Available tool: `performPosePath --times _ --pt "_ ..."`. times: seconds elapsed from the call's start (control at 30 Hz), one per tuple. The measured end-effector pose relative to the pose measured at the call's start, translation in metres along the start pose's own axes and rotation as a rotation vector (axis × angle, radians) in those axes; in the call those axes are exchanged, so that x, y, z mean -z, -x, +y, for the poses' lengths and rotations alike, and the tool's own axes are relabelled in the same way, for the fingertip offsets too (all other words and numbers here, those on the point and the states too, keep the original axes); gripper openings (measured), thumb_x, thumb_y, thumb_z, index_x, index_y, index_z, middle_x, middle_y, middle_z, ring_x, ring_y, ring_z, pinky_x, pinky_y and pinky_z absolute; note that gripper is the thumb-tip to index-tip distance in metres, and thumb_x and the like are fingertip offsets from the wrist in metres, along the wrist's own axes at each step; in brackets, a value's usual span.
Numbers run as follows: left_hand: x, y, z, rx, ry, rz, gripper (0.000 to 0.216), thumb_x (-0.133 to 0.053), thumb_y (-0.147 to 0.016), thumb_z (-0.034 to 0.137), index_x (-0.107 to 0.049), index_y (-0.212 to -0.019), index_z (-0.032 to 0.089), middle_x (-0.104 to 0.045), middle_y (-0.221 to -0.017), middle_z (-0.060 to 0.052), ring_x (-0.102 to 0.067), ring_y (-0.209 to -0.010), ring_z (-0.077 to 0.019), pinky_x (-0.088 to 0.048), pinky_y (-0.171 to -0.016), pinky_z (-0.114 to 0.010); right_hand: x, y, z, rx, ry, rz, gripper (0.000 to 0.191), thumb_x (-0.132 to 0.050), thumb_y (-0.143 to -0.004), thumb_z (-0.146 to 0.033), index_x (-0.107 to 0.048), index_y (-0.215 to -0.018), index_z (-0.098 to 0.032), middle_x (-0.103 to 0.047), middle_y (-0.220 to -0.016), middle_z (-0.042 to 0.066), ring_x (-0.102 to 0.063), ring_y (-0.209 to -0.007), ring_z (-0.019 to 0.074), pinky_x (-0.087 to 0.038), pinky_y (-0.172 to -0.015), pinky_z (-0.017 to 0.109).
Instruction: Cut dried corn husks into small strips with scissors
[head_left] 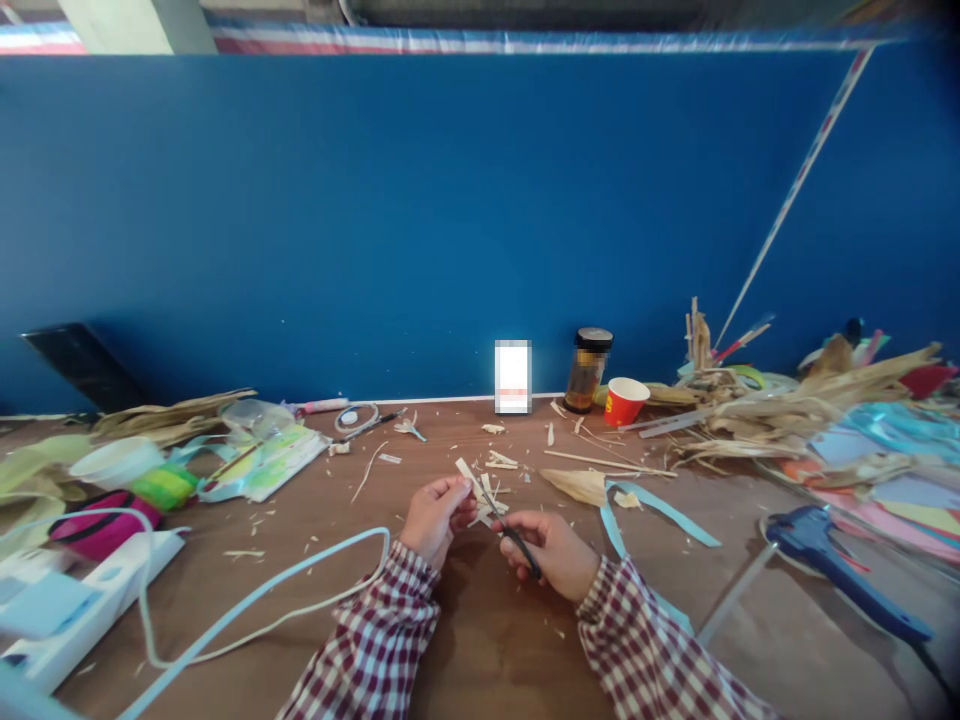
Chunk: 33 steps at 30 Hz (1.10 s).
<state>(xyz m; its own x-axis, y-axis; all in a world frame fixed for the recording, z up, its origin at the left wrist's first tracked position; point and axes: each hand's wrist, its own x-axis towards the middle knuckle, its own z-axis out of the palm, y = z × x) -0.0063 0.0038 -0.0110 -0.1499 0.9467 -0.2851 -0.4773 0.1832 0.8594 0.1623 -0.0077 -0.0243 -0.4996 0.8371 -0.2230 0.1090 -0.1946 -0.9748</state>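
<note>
**Head view (the only view).** The left hand (435,515) is pinching a pale narrow strip of dried husk (466,472) between thumb and fingertips, with the other fingers curling in beneath. The right hand (556,552) is gripping a pair of small black-handled scissors (512,532), fingers folded round the handles. The blades are pointing up and left towards the strip's lower end, but whether they are parted is too small to tell.

Both hands are hovering just above the brown wooden tabletop (487,650), near its front edge and close together. The strip is probably being held upright and clear of the surface so that its free length is lying across the line of the blades. It is looking flat, stiff and straw-coloured, slanting up to the left, with ragged fragments clustering at its base near the scissor tips.

Similar pale husk shavings (499,460) are lying scattered on the table just beyond the hands. Further back, a red paper cup (625,400) and a dark glass jar with a black lid (587,370) are standing against the blue backboard (450,220). A heap of dried husks and stalks (787,410) is spreading along the right, with a blue glue gun (840,565) lying in front of it. A light blue ribbon (652,505) is trailing beside the right hand, and a white power strip (82,600) is sitting at the far left.
</note>
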Motion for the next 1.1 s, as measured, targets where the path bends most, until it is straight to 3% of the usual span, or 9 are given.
performPosePath --times 0.7,1.1 --pt "0.0005 -0.0007 0.0008 0.024 0.003 -0.006 0.021 -0.077 -0.055 0.023 -0.063 -0.065 0.01 -0.06 -0.051 0.0 -0.054 -0.045 -0.0073 -0.048 -0.045 -0.018 -0.0026 -0.0001 0.0003 0.029 -0.039 0.013 0.046 -0.068 -0.06 -0.047 -0.061 -0.093 -0.016 -0.05 -0.055 -0.005 -0.046 -0.046 0.0073 -0.039 -0.045 0.02" --pt "0.0016 0.0002 0.0014 0.038 -0.028 -0.029 0.017 -0.074 -0.058 0.025 -0.063 -0.063 0.012 -0.059 -0.052 0.0 -0.053 -0.045 -0.0073 -0.047 -0.047 -0.018 -0.0032 0.0003 -0.002 0.025 -0.046 0.03 0.042 -0.069 -0.06 -0.044 -0.063 -0.091 -0.016 -0.05 -0.053 -0.006 -0.045 -0.045 0.0067 -0.038 -0.044 0.019"
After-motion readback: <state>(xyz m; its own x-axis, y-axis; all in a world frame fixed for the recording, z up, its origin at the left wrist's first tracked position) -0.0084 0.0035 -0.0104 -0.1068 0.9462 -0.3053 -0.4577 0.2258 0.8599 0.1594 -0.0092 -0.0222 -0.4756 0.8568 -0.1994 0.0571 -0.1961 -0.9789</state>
